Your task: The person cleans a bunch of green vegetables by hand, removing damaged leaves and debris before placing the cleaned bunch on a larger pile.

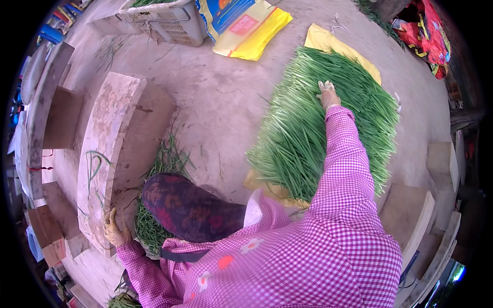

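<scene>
My right hand (327,94), in a pale glove, reaches out over a broad, layered heap of long green leaves (292,134) that look like garlic chives. Its fingers are spread on top of the leaves, with nothing seen held. Under the heap lies a yellow sack (366,64), showing at the far and near ends. My left hand (117,233), also gloved, rests against the near end of a low concrete-like block (111,115), fingers apart. A few loose leaves (94,161) lie on that block.
Leaf scraps (152,223) are piled beside my knee, along the block. A plastic crate (169,23) with greens and a printed yellow-blue sack (246,30) stand beyond. A red bag (427,38) is at the far right. Another block (404,215) sits at my right.
</scene>
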A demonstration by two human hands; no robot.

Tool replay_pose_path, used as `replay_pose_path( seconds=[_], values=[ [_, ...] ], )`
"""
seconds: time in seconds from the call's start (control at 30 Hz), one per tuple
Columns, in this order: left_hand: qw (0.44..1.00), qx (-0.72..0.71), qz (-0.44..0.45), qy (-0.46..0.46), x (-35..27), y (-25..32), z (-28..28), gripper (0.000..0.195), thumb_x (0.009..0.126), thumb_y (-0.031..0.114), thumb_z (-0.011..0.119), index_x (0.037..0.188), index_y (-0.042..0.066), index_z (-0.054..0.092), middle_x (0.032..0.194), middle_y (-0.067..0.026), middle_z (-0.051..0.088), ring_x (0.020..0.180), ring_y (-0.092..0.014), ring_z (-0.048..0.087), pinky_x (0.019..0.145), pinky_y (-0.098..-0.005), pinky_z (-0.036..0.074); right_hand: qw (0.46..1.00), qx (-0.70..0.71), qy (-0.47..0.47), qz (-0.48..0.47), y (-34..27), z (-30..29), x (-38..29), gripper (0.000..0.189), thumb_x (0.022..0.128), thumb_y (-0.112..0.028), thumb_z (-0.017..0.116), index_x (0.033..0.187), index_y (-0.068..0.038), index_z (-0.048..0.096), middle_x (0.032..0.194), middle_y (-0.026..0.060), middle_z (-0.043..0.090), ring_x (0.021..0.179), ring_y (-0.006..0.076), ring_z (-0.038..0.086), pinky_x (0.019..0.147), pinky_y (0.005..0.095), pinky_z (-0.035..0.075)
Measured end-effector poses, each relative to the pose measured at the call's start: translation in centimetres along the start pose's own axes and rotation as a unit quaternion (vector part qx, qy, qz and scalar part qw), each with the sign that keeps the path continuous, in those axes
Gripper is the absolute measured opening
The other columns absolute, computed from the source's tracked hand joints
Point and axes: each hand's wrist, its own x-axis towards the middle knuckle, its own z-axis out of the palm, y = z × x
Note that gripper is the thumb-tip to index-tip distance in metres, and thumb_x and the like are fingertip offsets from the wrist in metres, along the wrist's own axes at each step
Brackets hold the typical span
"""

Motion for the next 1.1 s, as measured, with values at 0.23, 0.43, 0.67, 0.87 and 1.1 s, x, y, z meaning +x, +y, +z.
replay_pose_path(
  seconds=[0.23, 0.43, 0.67, 0.87, 1.1],
  values=[
    [1.000, -0.012, -0.001, -0.012, -0.8, 0.1, 0.7, 0.062, 0.067, -0.005, 0.064, 0.124, 0.018, 0.057, 0.112, -0.0102, 0.059, 0.105, -0.031, 0.056, 0.092, -0.0421, 0.046, 0.996, 0.089, 0.008, 0.027, 1.0, 0.7, 4.8, 0.063, 0.095, -0.029, 0.051, 0.150, -0.029, 0.019, 0.159, 0.0023, 0.008, 0.146, 0.0189, 0.009, 0.114, 0.0480, 0.025],
    [0.999, -0.010, 0.033, -0.001, -0.5, 0.7, 0.5, 0.060, 0.066, -0.005, 0.065, 0.122, 0.018, 0.060, 0.112, -0.0104, 0.059, 0.105, -0.030, 0.057, 0.091, -0.0407, 0.047, 0.891, 0.409, 0.184, -0.077, 5.1, -1.1, -1.4, 0.053, 0.088, -0.038, 0.059, 0.136, -0.016, 0.051, 0.140, 0.0114, 0.048, 0.129, 0.0289, 0.046, 0.106, 0.0362, 0.034],
    [0.999, -0.046, 0.020, -0.008, -0.4, 0.1, 0.6, 0.061, 0.065, -0.008, 0.063, 0.121, 0.017, 0.060, 0.109, -0.0111, 0.061, 0.103, -0.030, 0.058, 0.091, -0.0395, 0.047, 0.643, 0.720, 0.214, 0.146, 10.8, -2.8, -6.0, 0.037, 0.091, -0.036, 0.056, 0.111, -0.006, 0.067, 0.105, 0.0058, 0.068, 0.096, 0.0156, 0.063, 0.083, 0.0346, 0.045],
    [0.998, -0.049, 0.048, -0.003, -0.5, 0.9, 0.4, 0.057, 0.067, -0.006, 0.062, 0.119, 0.017, 0.061, 0.107, -0.0114, 0.061, 0.101, -0.030, 0.058, 0.088, -0.0402, 0.047, 0.916, 0.330, 0.190, 0.124, 8.3, -3.1, -5.5, 0.029, 0.088, -0.035, 0.058, 0.109, -0.016, 0.067, 0.106, 0.0123, 0.067, 0.099, 0.0293, 0.063, 0.086, 0.0410, 0.048],
    [0.997, -0.036, 0.066, 0.010, -1.0, 0.5, 0.4, 0.050, 0.068, -0.003, 0.063, 0.116, 0.014, 0.062, 0.105, -0.0101, 0.061, 0.099, -0.030, 0.058, 0.088, -0.0417, 0.046, 0.981, 0.113, 0.136, 0.082, 5.7, -3.9, -8.5, 0.027, 0.089, -0.033, 0.056, 0.108, -0.017, 0.068, 0.111, 0.0101, 0.065, 0.100, 0.0306, 0.062, 0.085, 0.0400, 0.049]
  ],
)
